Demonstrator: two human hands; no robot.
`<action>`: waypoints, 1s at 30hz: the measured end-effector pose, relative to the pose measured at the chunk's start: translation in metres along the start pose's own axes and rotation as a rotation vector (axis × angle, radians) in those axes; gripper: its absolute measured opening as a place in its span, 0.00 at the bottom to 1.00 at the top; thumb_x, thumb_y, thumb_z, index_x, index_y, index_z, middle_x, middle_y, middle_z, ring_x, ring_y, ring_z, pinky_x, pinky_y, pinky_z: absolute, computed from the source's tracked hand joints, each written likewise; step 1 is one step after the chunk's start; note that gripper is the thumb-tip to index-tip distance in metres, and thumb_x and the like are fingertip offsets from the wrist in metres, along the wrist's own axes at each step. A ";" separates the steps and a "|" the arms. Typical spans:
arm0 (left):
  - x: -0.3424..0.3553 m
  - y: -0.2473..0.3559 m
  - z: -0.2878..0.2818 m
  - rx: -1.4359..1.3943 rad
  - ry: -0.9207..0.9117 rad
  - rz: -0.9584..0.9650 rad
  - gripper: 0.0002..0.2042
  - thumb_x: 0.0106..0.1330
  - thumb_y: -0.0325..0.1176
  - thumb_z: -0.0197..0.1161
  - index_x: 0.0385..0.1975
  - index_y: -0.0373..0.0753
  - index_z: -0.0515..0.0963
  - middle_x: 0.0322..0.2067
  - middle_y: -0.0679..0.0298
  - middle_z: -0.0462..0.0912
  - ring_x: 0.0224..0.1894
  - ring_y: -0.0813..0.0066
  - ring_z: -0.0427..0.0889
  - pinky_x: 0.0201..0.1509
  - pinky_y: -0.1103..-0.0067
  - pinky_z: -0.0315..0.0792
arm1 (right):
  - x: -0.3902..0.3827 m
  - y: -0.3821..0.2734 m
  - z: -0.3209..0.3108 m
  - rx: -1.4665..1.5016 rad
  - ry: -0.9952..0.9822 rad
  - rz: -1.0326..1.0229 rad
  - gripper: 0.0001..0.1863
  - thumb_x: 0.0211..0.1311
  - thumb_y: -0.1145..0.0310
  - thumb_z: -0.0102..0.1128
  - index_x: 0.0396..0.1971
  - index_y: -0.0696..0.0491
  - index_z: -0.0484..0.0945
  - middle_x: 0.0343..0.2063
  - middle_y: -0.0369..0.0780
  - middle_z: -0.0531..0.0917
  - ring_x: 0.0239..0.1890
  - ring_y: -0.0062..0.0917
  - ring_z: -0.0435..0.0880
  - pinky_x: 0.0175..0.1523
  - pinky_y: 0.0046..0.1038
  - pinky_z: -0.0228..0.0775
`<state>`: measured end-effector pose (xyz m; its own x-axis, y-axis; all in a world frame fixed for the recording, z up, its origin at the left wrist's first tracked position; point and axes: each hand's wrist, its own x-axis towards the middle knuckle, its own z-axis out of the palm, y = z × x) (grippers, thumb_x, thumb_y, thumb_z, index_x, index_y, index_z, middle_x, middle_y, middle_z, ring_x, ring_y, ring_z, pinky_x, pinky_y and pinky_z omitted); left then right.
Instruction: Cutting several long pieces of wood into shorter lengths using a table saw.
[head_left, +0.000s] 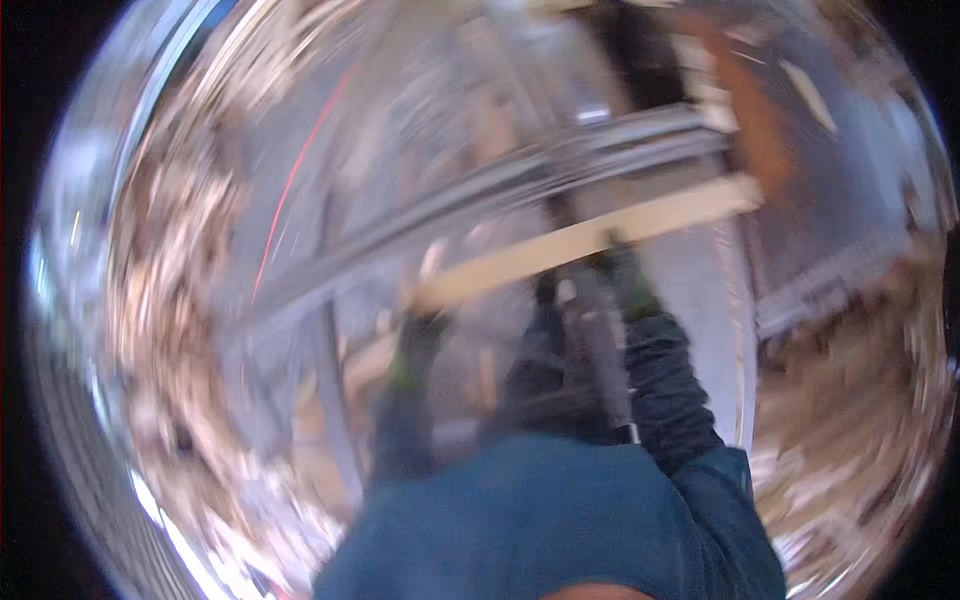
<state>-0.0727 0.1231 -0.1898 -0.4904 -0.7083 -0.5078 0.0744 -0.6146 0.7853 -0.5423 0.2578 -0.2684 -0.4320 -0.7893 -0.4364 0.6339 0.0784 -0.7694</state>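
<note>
Plank (530,256): pale and flat; slants across the middle of the frame, its right end higher.
Right hand (628,282): at the plank, right of its middle; gripping it, fingertips over the face.
Left hand (424,328): at the plank's left end; smeared by motion, so whether its fingers are closed cannot be told.
Rail (650,130): grey; runs just above the plank in the frame, roughly along it; contact cannot be determined.
Red line (296,170): thin, upper left of the frame.
Panel (765,130): rust-brown and grey, upper right.
</note>
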 end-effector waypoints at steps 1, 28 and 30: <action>0.005 -0.005 0.017 -0.236 -0.009 0.054 0.27 0.92 0.55 0.56 0.78 0.43 0.78 0.71 0.55 0.84 0.73 0.51 0.84 0.85 0.46 0.73 | -0.006 -0.025 0.014 -0.022 -0.091 0.126 0.23 0.91 0.49 0.62 0.60 0.57 0.86 0.49 0.43 0.92 0.47 0.30 0.89 0.55 0.38 0.84; -0.012 0.106 0.147 -0.432 0.346 0.319 0.26 0.79 0.29 0.78 0.74 0.34 0.83 0.61 0.60 0.93 0.58 0.69 0.91 0.65 0.71 0.86 | 0.011 -0.131 0.015 0.069 -0.109 0.235 0.35 0.86 0.44 0.67 0.80 0.52 0.77 0.72 0.47 0.86 0.69 0.40 0.89 0.68 0.44 0.86; -0.035 0.115 0.147 -0.370 0.285 0.382 0.29 0.76 0.28 0.81 0.75 0.33 0.82 0.62 0.58 0.93 0.61 0.69 0.91 0.68 0.70 0.86 | 0.003 -0.141 0.018 0.219 -0.179 0.088 0.36 0.87 0.43 0.66 0.81 0.51 0.76 0.74 0.47 0.85 0.70 0.43 0.88 0.72 0.46 0.85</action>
<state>-0.1749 0.1285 -0.0301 -0.1210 -0.9366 -0.3288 0.5216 -0.3418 0.7817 -0.6218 0.2334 -0.1525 -0.2611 -0.8819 -0.3925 0.7959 0.0334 -0.6045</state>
